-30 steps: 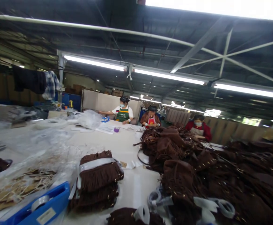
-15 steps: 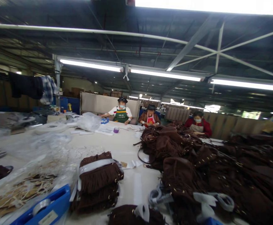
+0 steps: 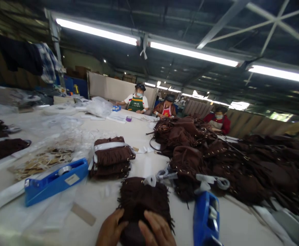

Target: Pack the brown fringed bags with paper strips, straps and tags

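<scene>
A dark brown fringed bag (image 3: 144,196) lies on the table at the bottom middle, with a pale strip (image 3: 150,181) at its top. My left hand (image 3: 112,227) touches the bag's lower left edge, fingers apart. Over its lower right part rests my right hand (image 3: 157,228), its fingers spread on the surface. The bottom of the frame cuts off both hands. Further back, a stack of similar brown bags (image 3: 113,158) has a white band around it.
Blue tape dispensers stand left (image 3: 59,181) and right (image 3: 206,218). A large heap of brown bags (image 3: 187,131) covers the right side. Clear plastic (image 3: 62,126) and paper tags (image 3: 45,160) lie left. Several people sit across the white table (image 3: 136,126).
The view has tilted down, so the far people and lights appear higher. Both my hands are now visible on the near bag, and more of both blue dispensers shows.
</scene>
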`<state>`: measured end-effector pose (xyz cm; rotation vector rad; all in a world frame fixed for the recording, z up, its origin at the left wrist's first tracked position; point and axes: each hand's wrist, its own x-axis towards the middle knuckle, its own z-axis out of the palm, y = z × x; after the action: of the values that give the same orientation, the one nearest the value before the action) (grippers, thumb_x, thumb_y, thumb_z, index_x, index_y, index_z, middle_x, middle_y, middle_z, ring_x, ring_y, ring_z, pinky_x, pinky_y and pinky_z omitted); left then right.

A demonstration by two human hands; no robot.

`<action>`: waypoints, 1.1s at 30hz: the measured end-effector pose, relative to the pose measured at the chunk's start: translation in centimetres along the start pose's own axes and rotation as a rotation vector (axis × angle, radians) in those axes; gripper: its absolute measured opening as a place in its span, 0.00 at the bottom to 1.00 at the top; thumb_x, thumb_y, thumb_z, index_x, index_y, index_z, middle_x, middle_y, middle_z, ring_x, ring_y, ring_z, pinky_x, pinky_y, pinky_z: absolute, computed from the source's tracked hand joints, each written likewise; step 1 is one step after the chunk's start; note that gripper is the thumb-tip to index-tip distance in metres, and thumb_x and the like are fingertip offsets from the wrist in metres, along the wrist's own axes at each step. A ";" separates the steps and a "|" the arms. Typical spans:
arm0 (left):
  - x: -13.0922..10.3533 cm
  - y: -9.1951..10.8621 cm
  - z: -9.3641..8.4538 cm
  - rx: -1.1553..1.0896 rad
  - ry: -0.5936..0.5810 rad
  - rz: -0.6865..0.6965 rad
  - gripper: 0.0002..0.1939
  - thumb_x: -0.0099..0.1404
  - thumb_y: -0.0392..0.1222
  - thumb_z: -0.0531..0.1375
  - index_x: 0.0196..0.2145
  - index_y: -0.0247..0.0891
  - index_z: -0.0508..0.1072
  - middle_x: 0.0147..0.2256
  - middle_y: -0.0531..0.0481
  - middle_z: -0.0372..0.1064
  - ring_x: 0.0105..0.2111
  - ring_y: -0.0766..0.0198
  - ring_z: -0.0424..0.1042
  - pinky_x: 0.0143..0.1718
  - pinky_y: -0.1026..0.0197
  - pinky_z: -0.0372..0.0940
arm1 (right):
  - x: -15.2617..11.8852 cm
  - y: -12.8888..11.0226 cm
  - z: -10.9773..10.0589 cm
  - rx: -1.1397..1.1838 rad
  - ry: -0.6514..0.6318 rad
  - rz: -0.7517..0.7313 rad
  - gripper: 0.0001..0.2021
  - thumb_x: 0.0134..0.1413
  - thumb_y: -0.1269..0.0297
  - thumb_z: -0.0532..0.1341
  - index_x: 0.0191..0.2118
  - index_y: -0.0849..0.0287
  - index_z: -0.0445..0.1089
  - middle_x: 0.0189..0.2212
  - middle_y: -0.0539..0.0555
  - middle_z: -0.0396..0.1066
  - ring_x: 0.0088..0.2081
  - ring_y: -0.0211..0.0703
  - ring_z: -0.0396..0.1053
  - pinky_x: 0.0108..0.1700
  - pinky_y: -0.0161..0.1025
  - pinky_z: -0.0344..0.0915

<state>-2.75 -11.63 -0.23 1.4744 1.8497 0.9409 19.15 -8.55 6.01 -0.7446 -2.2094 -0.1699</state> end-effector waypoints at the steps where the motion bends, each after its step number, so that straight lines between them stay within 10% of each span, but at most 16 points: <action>1: -0.1 -0.4 0.1 -0.059 0.029 0.022 0.16 0.60 0.45 0.60 0.45 0.42 0.78 0.48 0.46 0.76 0.51 0.50 0.72 0.53 0.51 0.67 | -0.1 -0.7 0.7 -0.031 -0.041 0.012 0.35 0.59 0.72 0.58 0.68 0.39 0.50 0.56 0.53 0.69 0.57 0.56 0.68 0.53 0.57 0.72; 5: -0.1 -1.3 0.3 -0.119 0.026 0.014 0.20 0.58 0.46 0.58 0.46 0.41 0.78 0.49 0.45 0.76 0.53 0.50 0.71 0.55 0.51 0.65 | -0.2 -0.1 2.2 -0.092 -0.199 0.171 0.34 0.57 0.77 0.54 0.69 0.60 0.49 0.55 0.62 0.69 0.53 0.52 0.69 0.52 0.50 0.70; 11: 0.2 -0.9 0.2 -0.155 0.035 -0.005 0.22 0.58 0.42 0.56 0.49 0.41 0.77 0.49 0.47 0.76 0.52 0.53 0.72 0.54 0.53 0.66 | -1.7 1.2 3.3 -0.085 -0.269 0.224 0.13 0.57 0.78 0.54 0.41 0.55 0.70 0.32 0.52 0.72 0.32 0.46 0.69 0.35 0.41 0.66; 19: 1.2 -0.7 0.0 -0.233 -0.011 -0.036 0.26 0.55 0.37 0.52 0.50 0.41 0.76 0.46 0.50 0.78 0.50 0.52 0.74 0.51 0.55 0.67 | -4.7 0.2 4.4 -0.060 -0.138 0.073 0.17 0.60 0.79 0.48 0.46 0.58 0.69 0.51 0.54 0.73 0.52 0.44 0.68 0.55 0.41 0.60; 33: 1.3 -2.2 0.7 -0.475 -0.056 -0.036 0.29 0.52 0.38 0.52 0.52 0.35 0.74 0.51 0.48 0.75 0.52 0.53 0.72 0.57 0.53 0.63 | -6.7 -0.1 4.3 -0.011 -0.303 0.060 0.21 0.52 0.83 0.50 0.48 0.59 0.69 0.54 0.54 0.71 0.57 0.44 0.65 0.60 0.43 0.59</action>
<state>-3.68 -10.57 -2.49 1.1570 1.4733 1.2064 19.83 -10.18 -1.74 -0.8896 -2.4686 -0.0402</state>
